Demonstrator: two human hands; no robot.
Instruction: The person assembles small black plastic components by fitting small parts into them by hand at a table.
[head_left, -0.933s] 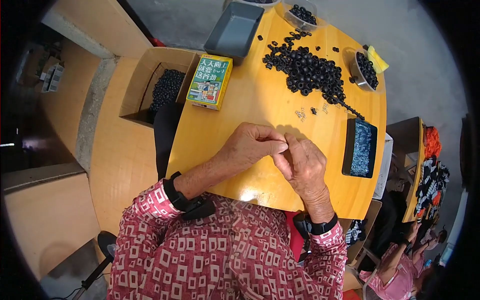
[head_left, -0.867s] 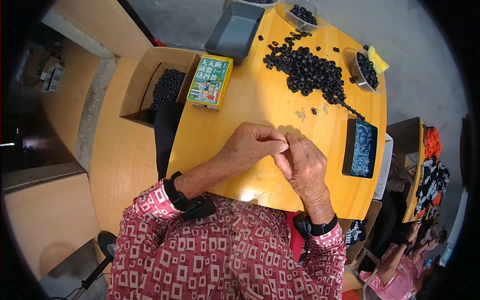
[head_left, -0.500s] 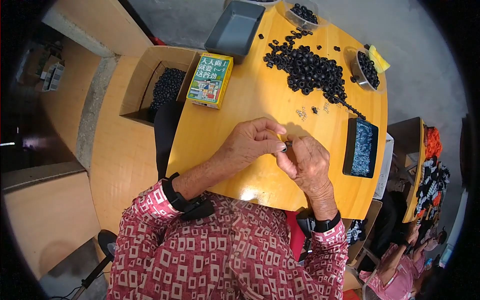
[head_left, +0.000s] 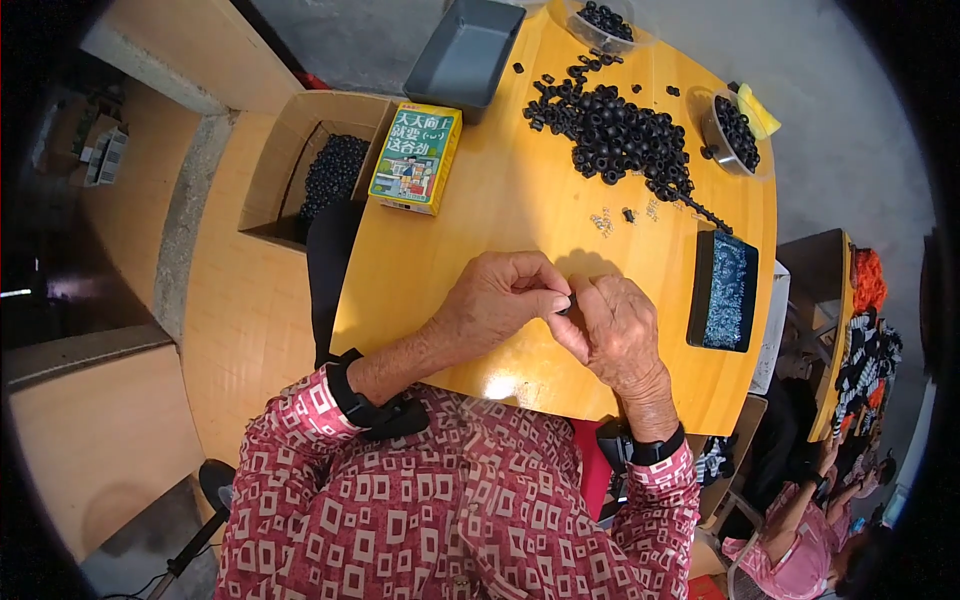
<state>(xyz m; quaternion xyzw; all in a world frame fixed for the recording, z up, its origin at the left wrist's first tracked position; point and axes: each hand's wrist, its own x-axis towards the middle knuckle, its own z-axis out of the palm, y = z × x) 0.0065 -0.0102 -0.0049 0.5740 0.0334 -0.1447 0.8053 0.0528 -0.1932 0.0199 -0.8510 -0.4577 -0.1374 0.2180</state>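
Note:
Over the near part of the yellow table, my left hand (head_left: 508, 300) and my right hand (head_left: 615, 320) meet at the fingertips. Between them is a small black part (head_left: 565, 308), mostly covered by the fingers; the left thumb and forefinger pinch it from one side and the right fingers hold it from the other. Beyond the hands lie a single black piece (head_left: 629, 215) and small clear bits (head_left: 602, 222). Farther back spreads a heap of black ring-like pieces (head_left: 625, 135), with a thin black rod (head_left: 706, 213) reaching out from it.
On the right stands a black tray (head_left: 698, 290) of small clear pieces. Clear bowls (head_left: 712, 135) of black pieces sit at the far edge. A grey tray (head_left: 465, 55) and a green-yellow box (head_left: 416, 160) are at the left, beside a carton (head_left: 275, 165). Another person (head_left: 800, 530) sits at lower right.
My left thumb and forefinger have closed together on the small part, which now shows less. My right hand has barely shifted.

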